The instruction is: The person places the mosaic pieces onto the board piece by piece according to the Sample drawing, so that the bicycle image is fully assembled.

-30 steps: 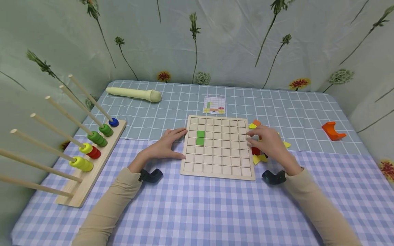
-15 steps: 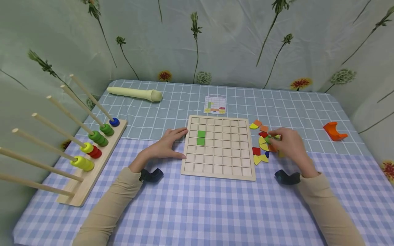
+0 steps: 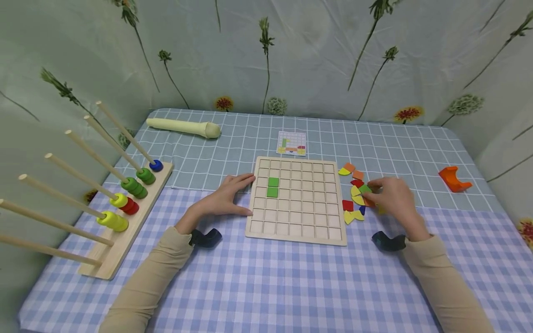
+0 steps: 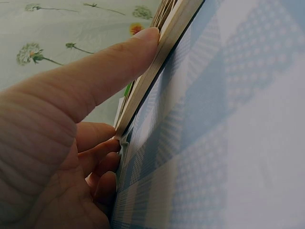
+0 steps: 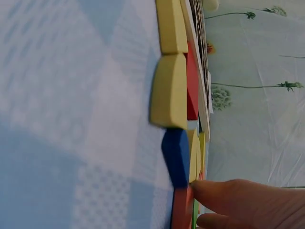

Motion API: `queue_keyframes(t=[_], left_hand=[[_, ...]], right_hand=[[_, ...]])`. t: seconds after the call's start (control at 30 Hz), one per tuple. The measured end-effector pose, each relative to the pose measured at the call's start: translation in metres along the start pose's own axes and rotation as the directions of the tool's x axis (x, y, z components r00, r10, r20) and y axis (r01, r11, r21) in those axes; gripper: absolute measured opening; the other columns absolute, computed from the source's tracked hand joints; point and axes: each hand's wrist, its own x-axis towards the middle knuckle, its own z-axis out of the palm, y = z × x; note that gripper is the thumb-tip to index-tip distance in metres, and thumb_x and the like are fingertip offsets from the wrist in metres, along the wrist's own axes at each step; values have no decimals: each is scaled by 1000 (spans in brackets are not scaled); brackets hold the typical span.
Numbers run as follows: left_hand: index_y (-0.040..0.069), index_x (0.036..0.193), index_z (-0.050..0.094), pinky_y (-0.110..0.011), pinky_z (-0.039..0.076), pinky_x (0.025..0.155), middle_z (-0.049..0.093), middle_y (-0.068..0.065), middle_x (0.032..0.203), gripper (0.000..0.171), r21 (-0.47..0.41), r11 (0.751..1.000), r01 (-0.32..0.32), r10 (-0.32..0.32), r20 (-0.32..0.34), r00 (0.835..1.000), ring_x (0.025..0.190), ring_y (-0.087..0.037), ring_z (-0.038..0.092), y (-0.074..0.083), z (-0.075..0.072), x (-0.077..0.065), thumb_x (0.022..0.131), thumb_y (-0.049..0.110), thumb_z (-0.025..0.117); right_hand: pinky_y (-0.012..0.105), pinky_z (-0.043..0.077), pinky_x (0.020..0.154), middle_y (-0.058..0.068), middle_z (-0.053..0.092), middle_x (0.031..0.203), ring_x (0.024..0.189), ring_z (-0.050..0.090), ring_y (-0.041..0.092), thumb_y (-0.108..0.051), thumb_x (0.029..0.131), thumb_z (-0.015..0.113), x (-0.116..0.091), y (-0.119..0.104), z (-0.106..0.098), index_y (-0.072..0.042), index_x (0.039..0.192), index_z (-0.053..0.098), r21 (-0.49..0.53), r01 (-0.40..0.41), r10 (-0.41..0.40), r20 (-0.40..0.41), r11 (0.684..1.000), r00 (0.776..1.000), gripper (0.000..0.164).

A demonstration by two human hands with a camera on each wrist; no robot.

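A square wooden grid board (image 3: 299, 240) lies on the table, with two green square tiles (image 3: 272, 192) in neighbouring cells at its left. My left hand (image 3: 222, 198) rests at the board's left edge, thumb and fingers fairly straight; in the left wrist view the thumb (image 4: 109, 71) touches the board's rim. My right hand (image 3: 393, 196) is over the loose coloured pieces right of the board, finger and thumb pinching a green square tile (image 3: 364, 188). Around it lie yellow pieces (image 3: 357, 196), a red square (image 3: 347, 205) and a blue piece (image 5: 176, 155). The hand partly hides the pile.
A printed pattern card (image 3: 291, 143) lies behind the board. At the left stands a wooden peg rack (image 3: 125, 236) with coloured rings. A pale yellow stick (image 3: 183, 127) lies at the back left, an orange curved piece (image 3: 455, 179) at the right. Checked cloth (image 3: 283, 282) covers the front.
My right hand has moved from the board's right edge rightward to the loose pieces, and its finger and thumb have come to the green square tile. The left hand has stayed at the board.
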Motion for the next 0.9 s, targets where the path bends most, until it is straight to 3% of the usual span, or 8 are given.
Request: queue_keyframes(t=[0.47, 0.7, 0.9], left_hand=[[8, 149, 25, -48, 29, 102, 21, -11, 157, 96, -4, 1000, -1, 2, 5, 1000, 123, -27, 27, -1, 2, 1, 73, 32, 79], [7, 149, 25, -49, 28, 104, 20, -11, 157, 96, -14, 1000, 7, -6, 9, 1000, 126, -28, 26, -1, 2, 1, 73, 32, 79], [7, 149, 25, -48, 29, 103, 20, -11, 157, 96, -9, 1000, 2, -2, 5, 1000, 123, -27, 27, -1, 0, 1, 74, 32, 79]], right_hand=[[35, 45, 66, 26, 67, 103, 85, 53, 32, -20, 81, 68, -2, -8, 0, 6, 108, 68, -35, 36, -38, -40, 999, 998, 38], [25, 35, 51, 19, 71, 96, 77, 55, 26, -20, 80, 68, -8, -27, -5, 2, 104, 71, -37, 142, -144, -73, 989, 987, 32], [24, 32, 48, 17, 72, 93, 72, 56, 25, -18, 80, 67, -8, -45, -3, 0, 102, 72, -42, 250, -253, -80, 967, 964, 29]])
